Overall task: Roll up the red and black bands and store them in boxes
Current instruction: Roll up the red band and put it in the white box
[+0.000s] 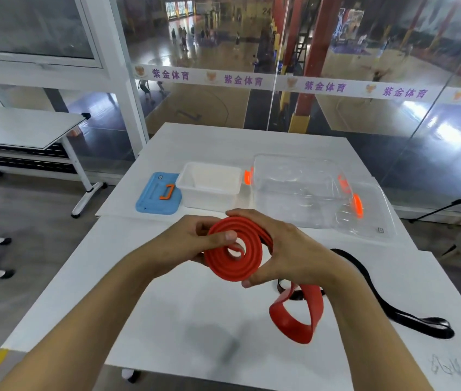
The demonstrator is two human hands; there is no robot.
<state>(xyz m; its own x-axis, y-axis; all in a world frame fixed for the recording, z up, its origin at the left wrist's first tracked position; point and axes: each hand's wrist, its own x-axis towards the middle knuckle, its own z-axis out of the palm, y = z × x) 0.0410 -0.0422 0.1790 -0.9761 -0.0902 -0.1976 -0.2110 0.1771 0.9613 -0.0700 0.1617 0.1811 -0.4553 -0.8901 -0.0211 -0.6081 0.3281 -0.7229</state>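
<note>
Between my two hands, held just above the near part of the white table (167, 306), I am winding the red band (233, 249) into a flat coil whose open face is tilting up toward me. My left hand (187, 241) is pinching the coil's left side, thumb lying across the top. My right hand (283, 249) is cupping the right rim, fingers curled round it. From there the unrolled tail is running down and right to a loose loop on the table, so the feed lies nearest my right hand. Beyond that, the black band (393, 311) is stretching near-to-far, untouched. At the far side the white box (209, 187) and clear box (302, 190) are standing open.
</note>
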